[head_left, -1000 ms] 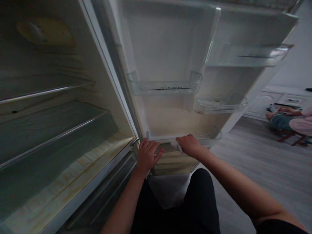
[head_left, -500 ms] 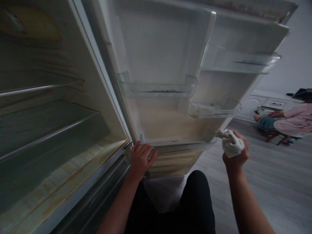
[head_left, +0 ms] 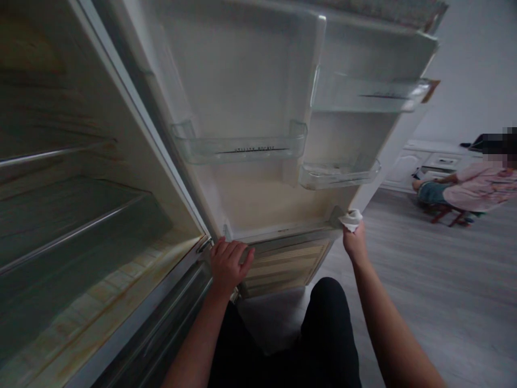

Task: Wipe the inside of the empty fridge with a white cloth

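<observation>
Gripping white cloth, right hand meets outer edge of fridge door; left hand, fingers open, by hinge side, likely bracing

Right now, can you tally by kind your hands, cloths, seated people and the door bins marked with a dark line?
Hands: 2 (left hand, right hand)
White cloth: 1
Seated person: 1
Dark-lined door bins: 2 (left bin, upper right bin)
Total: 6

Has plain pale wall at right, low white cabinets with panelled doors along it, reddish stool nearby on grey wood-look floor. Reads dim, cool light.
</observation>
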{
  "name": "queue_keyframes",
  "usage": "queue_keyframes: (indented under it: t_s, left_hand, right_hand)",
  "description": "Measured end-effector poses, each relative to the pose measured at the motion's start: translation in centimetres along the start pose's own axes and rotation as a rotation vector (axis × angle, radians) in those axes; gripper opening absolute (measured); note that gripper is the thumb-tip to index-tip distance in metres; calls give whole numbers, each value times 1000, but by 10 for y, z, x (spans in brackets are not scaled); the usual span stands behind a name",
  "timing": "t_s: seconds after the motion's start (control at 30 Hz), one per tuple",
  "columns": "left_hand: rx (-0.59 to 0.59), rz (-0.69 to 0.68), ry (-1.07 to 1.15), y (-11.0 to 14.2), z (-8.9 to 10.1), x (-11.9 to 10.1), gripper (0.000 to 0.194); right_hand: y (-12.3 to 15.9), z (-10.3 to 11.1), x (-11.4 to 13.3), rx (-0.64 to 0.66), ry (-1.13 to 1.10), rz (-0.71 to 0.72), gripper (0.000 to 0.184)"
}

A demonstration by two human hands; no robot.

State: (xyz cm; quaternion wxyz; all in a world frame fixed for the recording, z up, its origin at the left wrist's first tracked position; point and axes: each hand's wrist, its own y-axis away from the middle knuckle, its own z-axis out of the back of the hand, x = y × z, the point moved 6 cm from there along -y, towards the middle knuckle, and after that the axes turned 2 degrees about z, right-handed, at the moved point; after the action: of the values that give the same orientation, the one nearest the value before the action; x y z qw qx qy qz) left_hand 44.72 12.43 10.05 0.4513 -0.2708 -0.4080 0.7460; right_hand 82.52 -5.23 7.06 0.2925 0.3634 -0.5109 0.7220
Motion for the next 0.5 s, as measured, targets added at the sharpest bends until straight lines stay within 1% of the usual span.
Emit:
queue_keyframes:
  t_s: [0.07,0.1,0.17,0.23,0.3,0.37,0.5]
  left_hand:
    - [-20,-9,-25,-1,-2,-2,11]
    - [-22,-13,-33,-2,-3,-2,11]
    - [-18,-19,-43,-3,-6,-3,10]
    - [-22,-30,-45,-3,-9,-4,8]
    - [-46,-37,-51,-3,-10,-4,8]
    - [-71,-39,-58,-4,-10,-5,8]
    - [-76,-41,-71,-5,-11,-7,10]
  right_hand:
    - [-16,-7,-17,-54,-190,-182,58]
    - [-19,-13,-26,-62,-272,-281,56]
    - [-14,-25,-40,-79,-387,-419,53]
    - [2,-35,-48,-114,-426,-483,50]
    - [23,-40,-50,-174,-403,-499,50]
    - [45,-45,-42,-204,-364,-465,55]
    - [85,-63,-6,-188,-320,-341,76]
